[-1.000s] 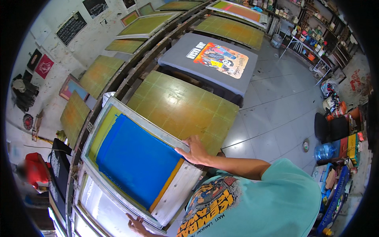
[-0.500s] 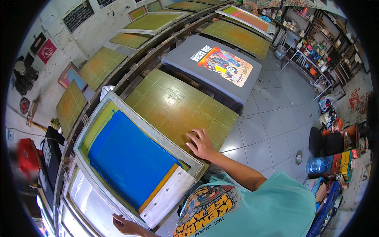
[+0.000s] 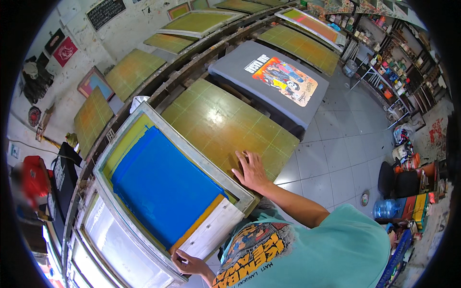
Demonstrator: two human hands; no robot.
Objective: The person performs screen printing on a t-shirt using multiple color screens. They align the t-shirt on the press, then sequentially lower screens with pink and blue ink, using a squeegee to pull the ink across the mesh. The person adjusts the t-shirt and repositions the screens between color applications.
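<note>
My left hand point(image 3: 188, 264) is at the near left end of a squeegee with a pale wooden handle point(image 3: 213, 226), its fingers loosely curled and apart at the corner. The squeegee lies across the near end of a printing screen point(image 3: 127, 218), next to a broad layer of blue ink point(image 3: 165, 185). My right hand point(image 3: 252, 172) is open, with fingers spread over the yellow-green printing board point(image 3: 228, 127), just beyond the screen's right edge. Whether its fingertips touch the board is unclear.
A dark grey shirt point(image 3: 240, 60) with a colourful print lies on the board beyond. More boards and screens point(image 3: 201, 24) line the long rail. Another framed screen point(image 3: 115, 235) is at lower left. A water jug point(image 3: 386, 209) stands at right, below crowded shelves point(image 3: 384, 33).
My left hand has moved right and up to the squeegee's end. My right hand stays by the screen's far right edge, fingers lifted slightly. The view has shifted a little.
</note>
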